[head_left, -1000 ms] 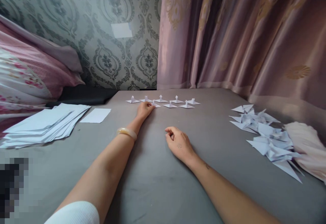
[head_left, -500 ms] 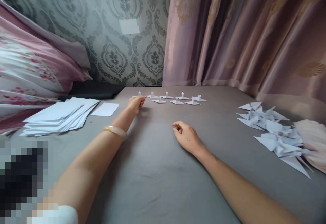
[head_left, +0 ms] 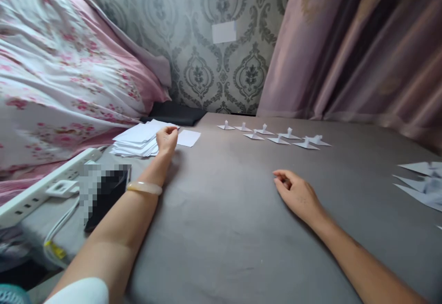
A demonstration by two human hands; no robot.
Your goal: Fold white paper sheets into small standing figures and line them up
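My left hand (head_left: 167, 140), a pale bangle on its wrist, is in front of the right side of a stack of white paper (head_left: 138, 140). Its fingers are loosely curled closed, and nothing shows in them. Just right of it lies a single white sheet (head_left: 189, 138). My right hand (head_left: 299, 195) rests on the grey cloth, fingers curled in and no object visible in them. Beyond it, several folded white paper figures (head_left: 278, 140) with upright points stand in two rows. More folded paper pieces (head_left: 423, 182) lie at the right edge, partly cut off.
A white power strip (head_left: 51, 184) with a plug and cable runs along the left side. Beside my left forearm lies a dark, partly pixelated object (head_left: 108, 198). Floral bedding (head_left: 69, 78) rises at the left, a black folded item (head_left: 177, 113) lies behind the paper, and pink curtains (head_left: 321, 55) hang at the back right.
My left hand has moved left, from the row of paper figures to the paper stack. The view has turned left, bringing the power strip into sight. My right hand keeps its curled pose.
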